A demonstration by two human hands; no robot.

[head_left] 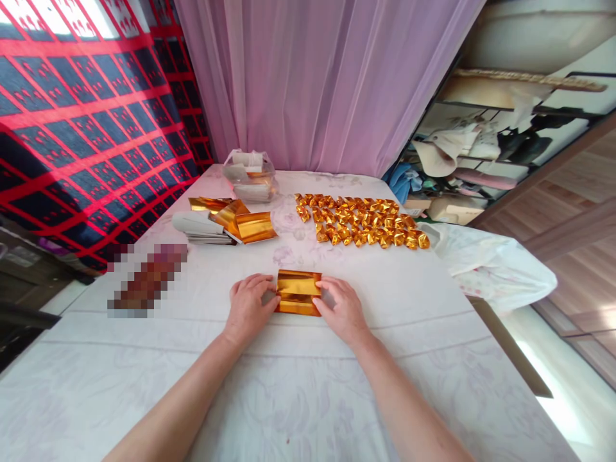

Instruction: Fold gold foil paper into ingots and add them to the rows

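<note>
Bare forearms [192, 391], cut off by the bottom edge, reach over a table [298, 385] spread with pale, faintly flowered cloth [96, 398], where the left hand [249, 308] and right hand [345, 311] hold opposite ends of a creased, mirror-shiny gold sheet [299, 292], thumb and forefinger set apart along each edge, undersides of the fingers out of sight. Beyond it lie a loose pile of glossy gold sheets [257, 226] and rows of crumpled-looking, faceted gold lumps [368, 219]. A see-through bag [250, 176] partly blurs its contents, and blocky pixels [149, 279] hide something at left.
</note>
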